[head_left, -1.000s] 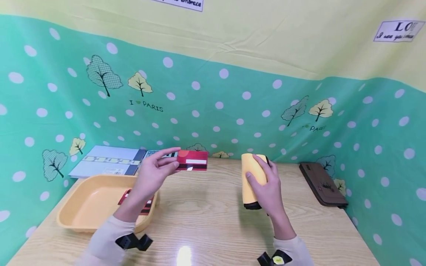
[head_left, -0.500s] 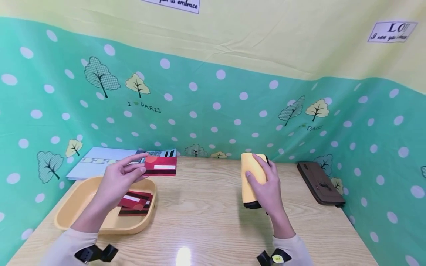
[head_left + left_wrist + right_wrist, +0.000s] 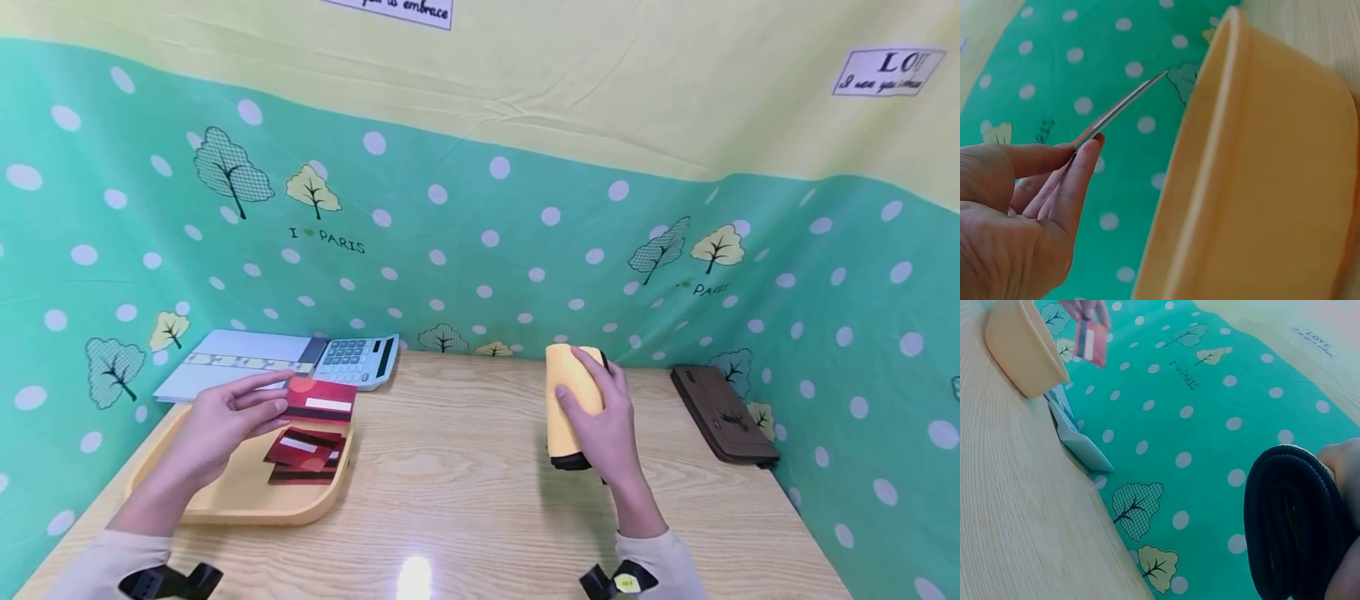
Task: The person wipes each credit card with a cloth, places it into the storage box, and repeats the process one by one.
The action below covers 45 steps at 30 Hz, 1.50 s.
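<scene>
In the head view my left hand pinches a red card by its left edge. The card hangs over the right part of the yellow plastic basin, where several red cards lie in a loose pile. Side-on in the left wrist view, the card is a thin slanted edge between thumb and fingers, beside the basin wall. My right hand grips a yellow roll with a black lining, upright at the right of the table. Its dark folded layers show in the right wrist view.
Behind the basin lie a pale blue folder or book and a light blue calculator. A brown zipped case lies at the far right. Green dotted cloth closes off the back and sides of the wooden table.
My left hand has carried the red card leftward and down, from the table's middle to over the basin. The calculator has come into full view. My right hand keeps its grip on the roll.
</scene>
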Each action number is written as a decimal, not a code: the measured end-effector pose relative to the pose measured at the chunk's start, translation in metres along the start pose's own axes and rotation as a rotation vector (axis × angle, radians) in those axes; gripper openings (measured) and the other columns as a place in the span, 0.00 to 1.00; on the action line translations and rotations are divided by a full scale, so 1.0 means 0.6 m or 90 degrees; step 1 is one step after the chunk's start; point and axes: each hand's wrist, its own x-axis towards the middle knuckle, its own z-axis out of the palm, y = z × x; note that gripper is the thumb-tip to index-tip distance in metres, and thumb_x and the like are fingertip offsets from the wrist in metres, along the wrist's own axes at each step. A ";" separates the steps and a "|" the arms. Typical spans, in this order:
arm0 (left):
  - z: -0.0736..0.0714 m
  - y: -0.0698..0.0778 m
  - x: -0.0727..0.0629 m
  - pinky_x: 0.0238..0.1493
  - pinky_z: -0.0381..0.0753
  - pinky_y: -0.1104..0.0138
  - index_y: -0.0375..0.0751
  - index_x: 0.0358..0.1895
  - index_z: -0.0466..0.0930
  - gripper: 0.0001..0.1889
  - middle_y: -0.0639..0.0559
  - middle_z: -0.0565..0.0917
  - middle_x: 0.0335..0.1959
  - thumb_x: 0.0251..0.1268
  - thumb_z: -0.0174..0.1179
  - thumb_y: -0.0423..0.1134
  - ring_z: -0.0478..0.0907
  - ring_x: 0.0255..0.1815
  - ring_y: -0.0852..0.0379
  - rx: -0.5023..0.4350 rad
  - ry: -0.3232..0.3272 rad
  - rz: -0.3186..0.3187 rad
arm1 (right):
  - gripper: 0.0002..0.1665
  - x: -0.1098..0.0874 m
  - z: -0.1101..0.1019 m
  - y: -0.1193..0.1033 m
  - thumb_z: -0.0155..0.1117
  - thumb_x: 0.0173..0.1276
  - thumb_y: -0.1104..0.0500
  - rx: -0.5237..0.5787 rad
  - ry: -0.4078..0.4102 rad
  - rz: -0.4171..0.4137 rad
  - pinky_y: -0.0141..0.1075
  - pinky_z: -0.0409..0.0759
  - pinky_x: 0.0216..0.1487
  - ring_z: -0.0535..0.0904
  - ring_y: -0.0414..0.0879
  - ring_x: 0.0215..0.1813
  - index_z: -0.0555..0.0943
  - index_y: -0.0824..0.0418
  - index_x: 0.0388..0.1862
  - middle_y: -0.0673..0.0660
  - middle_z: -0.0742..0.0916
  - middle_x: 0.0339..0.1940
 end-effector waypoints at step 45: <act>-0.056 -0.064 0.009 0.54 0.90 0.69 0.29 0.72 0.70 0.32 0.67 0.90 0.48 0.67 0.69 0.37 0.87 0.47 0.69 0.185 -0.027 -0.124 | 0.33 0.004 0.002 0.007 0.71 0.70 0.58 -0.010 -0.017 -0.001 0.34 0.82 0.40 0.76 0.52 0.45 0.77 0.39 0.71 0.58 0.74 0.64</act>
